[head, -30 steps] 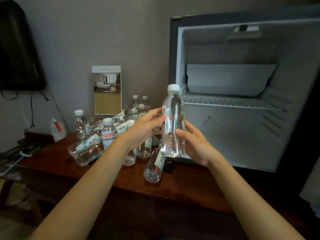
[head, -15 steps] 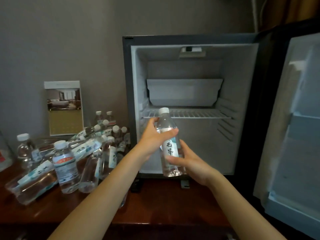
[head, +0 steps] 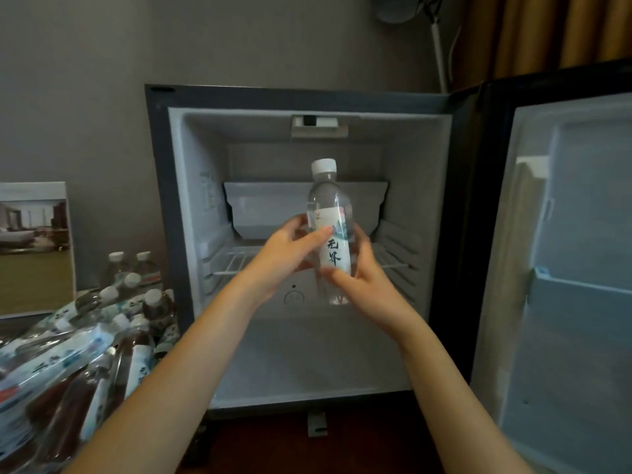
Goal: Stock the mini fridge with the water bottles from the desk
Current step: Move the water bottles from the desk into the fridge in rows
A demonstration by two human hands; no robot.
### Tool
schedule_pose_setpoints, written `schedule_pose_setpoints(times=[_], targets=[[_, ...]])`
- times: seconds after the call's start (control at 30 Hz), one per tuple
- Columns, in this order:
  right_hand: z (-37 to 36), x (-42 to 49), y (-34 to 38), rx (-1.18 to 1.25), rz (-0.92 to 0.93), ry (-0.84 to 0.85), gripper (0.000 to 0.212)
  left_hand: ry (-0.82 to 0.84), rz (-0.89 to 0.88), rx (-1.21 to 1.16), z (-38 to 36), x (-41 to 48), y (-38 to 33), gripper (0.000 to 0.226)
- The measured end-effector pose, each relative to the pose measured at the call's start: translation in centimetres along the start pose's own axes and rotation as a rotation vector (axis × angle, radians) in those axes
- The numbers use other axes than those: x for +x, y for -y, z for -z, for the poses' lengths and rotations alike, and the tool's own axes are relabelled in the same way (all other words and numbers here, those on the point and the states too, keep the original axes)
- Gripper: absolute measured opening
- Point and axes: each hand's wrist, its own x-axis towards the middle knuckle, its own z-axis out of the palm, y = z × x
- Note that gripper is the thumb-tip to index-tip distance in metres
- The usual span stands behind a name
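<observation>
Before the open mini fridge (head: 301, 99), both hands hold one water bottle (head: 326, 196) upright in the air, about level with the wire shelf (head: 236, 261) and in front of the middle of the cavity. It is clear plastic with a white cap (head: 324, 165) on top and a pale label (head: 337, 249) printed with black characters that faces the camera. The left hand (head: 287, 254) grips it from the left at label height: the thumb lies across the front of the label and the fingers curl round behind. The right hand (head: 367, 282) grips it lower down from the right, with the thumb crossing the front just under the label and the fingers wrapped round the far side. The bottle's base shows between the two wrists and touches neither the shelf nor the fridge floor (head: 307, 364). Behind the bottle a white tray-like compartment (head: 273, 210) sits against the back wall above the shelf. The fridge door (head: 564, 268) stands swung out to the right, its pale inner lining turned toward the camera. Left of the fridge, a heap of bottles (head: 78, 347) lies on the dark wooden desk (head: 359, 449), most on their sides and overlapping, with two standing upright (head: 118, 265) at the back near the wall. A standing card with a room photograph (head: 34, 248) leans behind the heap at the left edge. Brown curtain folds (head: 547, 29) hang above the door at the top right, beside a white pole (head: 439, 53).
</observation>
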Motion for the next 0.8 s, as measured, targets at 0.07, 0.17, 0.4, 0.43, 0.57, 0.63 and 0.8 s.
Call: schedule_pose_setpoints(times=[0.07, 0.17, 0.4, 0.43, 0.57, 0.63, 0.8], targets=[[0.9, 1.5, -0.1, -0.042, 0.025, -0.035, 0.081, 0.025, -0.004, 0.009, -0.7, 2.3, -0.2, 0.028], [1.8, 2.8, -0.3, -0.082, 0.037, -0.061, 0.081, 0.050, -0.029, 0.040, -1.6, 4.4, -0.4, 0.020], [3.7, 6.7, -2.3, -0.205, 0.052, -0.151, 0.087, 0.023, -0.061, 0.058, -3.7, 8.1, 1.2, 0.042], [3.7, 7.1, -2.6, -0.215, 0.049, -0.177, 0.087, 0.016, -0.054, 0.048, -3.9, 8.6, 1.4, 0.043], [3.6, 9.2, -3.6, -0.230, 0.055, -0.298, 0.083, 0.048, -0.034, 0.035, -4.3, 10.3, 1.9, 0.047], [3.9, 9.9, -4.0, -0.244, 0.037, -0.319, 0.081, 0.085, -0.015, 0.027, -4.4, 11.1, 2.2, 0.051], [4.3, 11.3, -4.5, -0.297, 0.073, -0.447, 0.063, 0.136, 0.023, 0.089, -5.1, 12.6, 3.5, 0.053]])
